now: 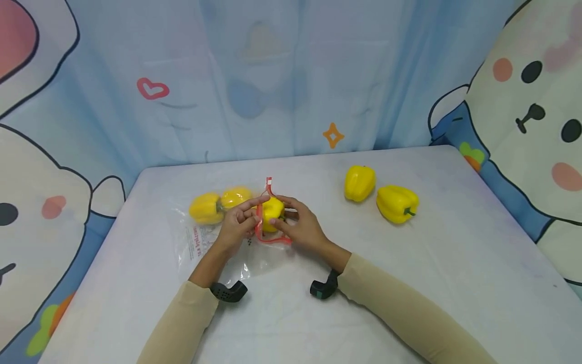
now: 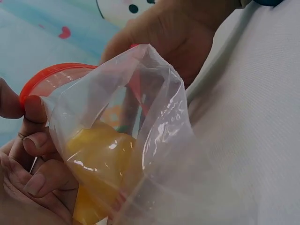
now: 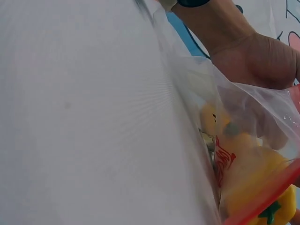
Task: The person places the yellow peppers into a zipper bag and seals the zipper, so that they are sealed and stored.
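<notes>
A clear zip bag [image 1: 236,270] with a red zip edge lies on the table, its mouth turned to the right. My left hand [image 1: 234,227] pinches the red zip edge [image 2: 54,70] between thumb and fingers. Between the thumb and fingers of my right hand [image 1: 306,228] is a yellow bell pepper [image 1: 273,210], at the bag's opening. Its green stem [image 3: 270,212] shows beside the red edge in the right wrist view. Two more yellow bell peppers, one at the left [image 1: 205,208] and one beside it [image 1: 235,195], lie inside the bag.
Two loose yellow bell peppers, one farther back [image 1: 359,183] and one nearer [image 1: 397,204], sit to the right of the hands on the white-covered table [image 1: 454,283]. A blue patterned curtain [image 1: 282,81] hangs behind the table. Red print [image 3: 224,159] marks the bag.
</notes>
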Available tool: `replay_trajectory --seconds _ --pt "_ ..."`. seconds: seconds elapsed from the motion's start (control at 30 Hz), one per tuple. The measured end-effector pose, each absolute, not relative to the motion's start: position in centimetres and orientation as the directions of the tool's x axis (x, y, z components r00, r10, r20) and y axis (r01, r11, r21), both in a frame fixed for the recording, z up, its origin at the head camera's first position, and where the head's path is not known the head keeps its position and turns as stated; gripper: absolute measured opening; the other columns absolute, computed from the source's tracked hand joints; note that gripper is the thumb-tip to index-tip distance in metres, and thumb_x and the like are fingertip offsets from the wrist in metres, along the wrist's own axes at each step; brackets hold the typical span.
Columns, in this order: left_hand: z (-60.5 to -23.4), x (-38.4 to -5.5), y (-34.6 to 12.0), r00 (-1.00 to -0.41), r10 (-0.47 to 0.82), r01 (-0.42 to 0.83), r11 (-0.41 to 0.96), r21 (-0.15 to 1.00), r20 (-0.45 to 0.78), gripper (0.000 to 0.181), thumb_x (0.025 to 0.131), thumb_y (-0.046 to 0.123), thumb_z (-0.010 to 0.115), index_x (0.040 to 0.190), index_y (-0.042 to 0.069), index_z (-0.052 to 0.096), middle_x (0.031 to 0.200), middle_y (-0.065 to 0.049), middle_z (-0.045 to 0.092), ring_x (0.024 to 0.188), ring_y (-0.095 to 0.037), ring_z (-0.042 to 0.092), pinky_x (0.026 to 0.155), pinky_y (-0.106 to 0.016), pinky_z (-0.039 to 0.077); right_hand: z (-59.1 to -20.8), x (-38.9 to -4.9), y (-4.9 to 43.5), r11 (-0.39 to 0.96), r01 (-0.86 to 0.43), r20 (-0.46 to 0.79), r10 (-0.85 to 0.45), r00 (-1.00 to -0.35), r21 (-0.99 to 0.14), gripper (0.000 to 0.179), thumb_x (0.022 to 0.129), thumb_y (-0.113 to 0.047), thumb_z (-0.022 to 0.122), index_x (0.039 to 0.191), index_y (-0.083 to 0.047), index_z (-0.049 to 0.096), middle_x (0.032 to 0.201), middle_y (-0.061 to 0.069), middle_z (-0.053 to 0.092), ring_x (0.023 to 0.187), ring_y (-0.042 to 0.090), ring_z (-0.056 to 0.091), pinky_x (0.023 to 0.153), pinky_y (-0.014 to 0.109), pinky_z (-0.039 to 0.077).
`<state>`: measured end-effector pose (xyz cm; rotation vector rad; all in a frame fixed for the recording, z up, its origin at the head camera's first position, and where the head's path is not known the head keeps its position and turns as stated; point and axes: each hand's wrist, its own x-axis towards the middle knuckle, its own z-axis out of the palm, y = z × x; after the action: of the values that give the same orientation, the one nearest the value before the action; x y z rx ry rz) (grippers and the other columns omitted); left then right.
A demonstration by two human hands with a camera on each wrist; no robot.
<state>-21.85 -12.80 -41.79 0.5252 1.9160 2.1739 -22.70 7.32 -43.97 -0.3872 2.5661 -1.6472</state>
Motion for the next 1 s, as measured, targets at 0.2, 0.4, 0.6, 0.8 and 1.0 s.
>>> replay_trajectory --seconds 0.2,0.4,0.6,0.8,1.0 --pt "-41.7 -21.6 -12.7 -0.922 0.365 0.082 -0.139 0.987 0.128 0.052 0.091 0.001 0.05 0.143 -0.003 0.045 0.068 0.007 0.059 0.05 -0.016 0.033 0.049 -0.021 0.033 -44.0 -22.4 7.3 0.383 -0.166 0.077 -0.237 -0.968 -0.909 0.066 0.088 -0.024 0.071 0.145 -0.018 0.038 0.143 0.015 0.047 0.127 0.036 0.057 0.1 0.043 0.049" --pt "-41.5 -21.7 -12.7 -0.92 0.366 0.091 -0.146 0.985 0.139 0.051 0.091 0.0 0.048 0.142 -0.004 0.046 0.067 0.007 0.057 0.05 -0.018 0.032 0.048 -0.022 0.03 -43.9 -22.6 7.1 0.38 -0.179 0.104 -0.21 -0.972 -0.908 0.061 0.089 -0.029 0.071 0.139 -0.014 0.04 0.14 0.015 0.05 0.123 0.034 0.061 0.098 0.042 0.051" --pt "-41.8 -21.7 -12.8 -0.908 0.395 0.095 -0.134 0.986 0.141 0.052 0.091 0.001 0.05 0.142 -0.004 0.045 0.069 0.007 0.058 0.052 -0.013 0.04 0.05 -0.019 0.036 -44.2 -22.5 6.6 0.363 -0.212 0.147 -0.198 -0.969 -0.907 0.057 0.088 -0.025 0.073 0.138 -0.016 0.047 0.135 0.014 0.055 0.12 0.034 0.063 0.096 0.042 0.053" --pt "-41.7 -21.6 -12.6 -0.896 0.415 0.121 -0.117 0.986 0.159 0.053 0.088 0.0 0.048 0.141 -0.007 0.045 0.067 0.008 0.054 0.051 -0.009 0.036 0.049 -0.021 0.03 -44.2 -22.5 6.1 0.4 -0.226 0.166 -0.181 -0.969 -0.888 0.057 0.088 -0.025 0.073 0.14 -0.022 0.051 0.129 0.013 0.06 0.114 0.033 0.065 0.096 0.041 0.053" --pt "-41.6 -21.6 -12.6 -0.887 0.434 0.105 -0.145 0.984 0.158 0.053 0.088 -0.001 0.049 0.14 -0.008 0.044 0.066 0.008 0.053 0.051 -0.007 0.036 0.05 -0.029 0.023 -43.5 -22.5 5.6 0.463 -0.215 0.152 -0.168 -0.974 -0.86 0.058 0.087 -0.026 0.073 0.141 -0.024 0.052 0.124 0.013 0.063 0.11 0.031 0.067 0.093 0.042 0.055"
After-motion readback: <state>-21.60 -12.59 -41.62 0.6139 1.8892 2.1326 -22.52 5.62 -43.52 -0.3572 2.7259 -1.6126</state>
